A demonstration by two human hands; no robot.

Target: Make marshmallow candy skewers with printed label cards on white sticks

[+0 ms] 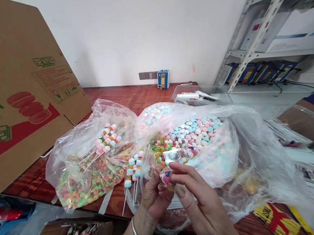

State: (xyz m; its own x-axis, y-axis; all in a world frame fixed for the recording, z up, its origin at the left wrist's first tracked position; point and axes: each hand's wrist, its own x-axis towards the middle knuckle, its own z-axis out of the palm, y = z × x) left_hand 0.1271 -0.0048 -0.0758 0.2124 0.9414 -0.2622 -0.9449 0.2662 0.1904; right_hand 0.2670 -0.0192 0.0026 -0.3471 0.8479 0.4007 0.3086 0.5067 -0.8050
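Observation:
My left hand point(155, 195), with a metal bangle at the wrist, is closed on a small printed plastic wrapper point(165, 178) at the front of the table. Close on its right, my right hand point(203, 202) has its fingers stretched out and apart, fingertips over the wrapper's edge. Behind my hands a second printed wrapper point(175, 155) lies on the candy. A large clear bag holds pink, white and blue marshmallows point(196, 131) and ring-shaped gummies point(158, 150). Skewers of stacked candy point(134, 166) on white sticks lie left of my left hand.
More candy skewers point(107, 139) rest on a bag of gummy rings point(89, 177). A big cardboard box point(35, 75) stands at left. Behind are a plastic tray point(202, 95) and a small blue device point(163, 79). Below the table edge sits an open carton point(104, 233) of skewers.

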